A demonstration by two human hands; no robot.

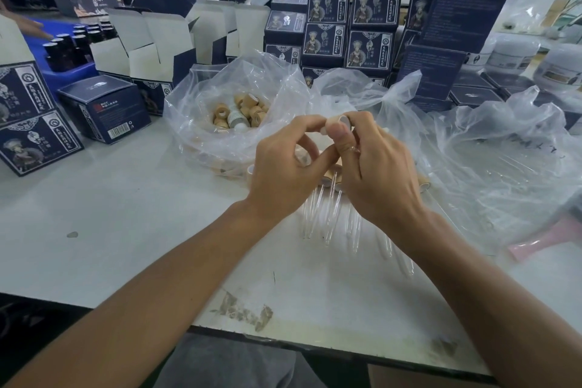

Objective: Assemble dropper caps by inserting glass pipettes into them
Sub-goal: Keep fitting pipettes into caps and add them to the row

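Observation:
My right hand (pixel 378 167) pinches a tan dropper cap (pixel 340 120) between thumb and fingers, above the table's middle. My left hand (pixel 283 164) meets it from the left, its fingertips on the same cap; another tan piece (pixel 303 158) shows under its curled fingers. Whether a pipette is in the held cap is hidden. Several finished caps with glass pipettes (pixel 327 208) lie on the white table (pixel 126 224) below my hands. A clear bag (pixel 201 104) behind holds several loose tan caps (pixel 252 112).
Dark blue printed boxes (pixel 346 28) are stacked at the back and left. Crumpled clear plastic bags (pixel 491 154) spread on the right. A pink item (pixel 541 239) lies at the right edge. Dark bottles (pixel 72 44) stand in a blue tray at back left.

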